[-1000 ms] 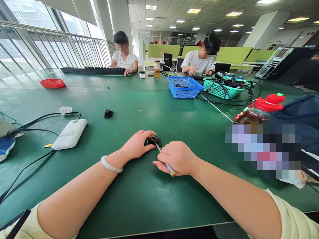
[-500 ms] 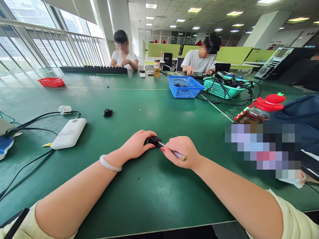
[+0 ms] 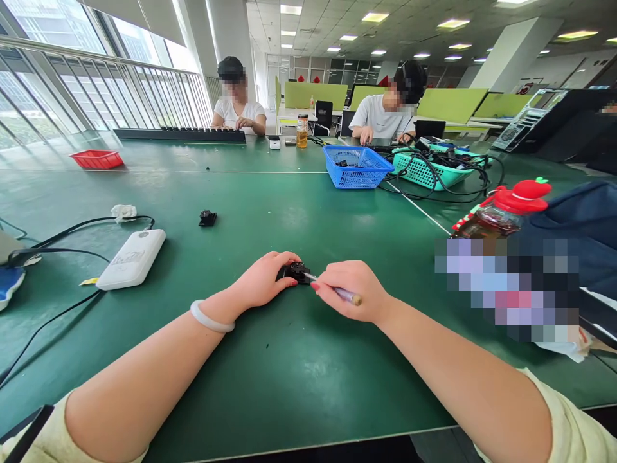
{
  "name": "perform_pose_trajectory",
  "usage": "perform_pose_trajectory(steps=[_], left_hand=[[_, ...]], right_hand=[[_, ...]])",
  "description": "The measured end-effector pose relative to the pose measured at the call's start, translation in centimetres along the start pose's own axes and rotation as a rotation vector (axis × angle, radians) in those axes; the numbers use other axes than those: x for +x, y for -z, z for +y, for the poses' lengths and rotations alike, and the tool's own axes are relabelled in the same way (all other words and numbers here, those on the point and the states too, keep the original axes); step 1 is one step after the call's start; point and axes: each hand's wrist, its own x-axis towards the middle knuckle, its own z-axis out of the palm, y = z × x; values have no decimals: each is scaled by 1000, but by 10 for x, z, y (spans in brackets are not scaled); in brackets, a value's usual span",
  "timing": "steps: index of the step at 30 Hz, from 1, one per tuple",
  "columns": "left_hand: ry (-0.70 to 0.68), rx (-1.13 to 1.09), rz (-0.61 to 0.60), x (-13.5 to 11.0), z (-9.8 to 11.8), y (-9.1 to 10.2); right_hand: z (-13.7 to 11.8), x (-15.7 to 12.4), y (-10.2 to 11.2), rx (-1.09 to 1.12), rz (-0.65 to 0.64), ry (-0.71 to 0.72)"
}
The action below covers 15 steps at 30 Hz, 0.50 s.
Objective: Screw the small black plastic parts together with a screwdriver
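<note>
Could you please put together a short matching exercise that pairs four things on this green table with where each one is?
Things
1. small black part
2. thin tool
3. white power bank
4. blue basket

Places
a. far side, beside the teal basket of cables
b. gripped in the right hand
c. lying flat well to the left, cables nearby
d. held down by the left hand

Pairs: 1-d, 2-b, 3-c, 4-a
</note>
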Motion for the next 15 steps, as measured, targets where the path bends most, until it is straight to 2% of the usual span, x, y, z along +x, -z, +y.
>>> perform_pose_trajectory(steps=[3, 7, 10, 12, 15], left_hand=[[5, -12, -5, 0, 0, 1], [9, -32, -6, 1, 0, 1], [-5, -48, -8, 0, -2, 1], [-14, -46, -13, -1, -3, 1], [-25, -40, -24, -1, -4, 0]], right_hand=[[7, -1, 2, 62, 26, -44], [12, -3, 0, -15, 11, 67], [13, -4, 0, -35, 35, 95], [13, -4, 0, 39, 96, 56], [13, -4, -1, 198, 163, -87]])
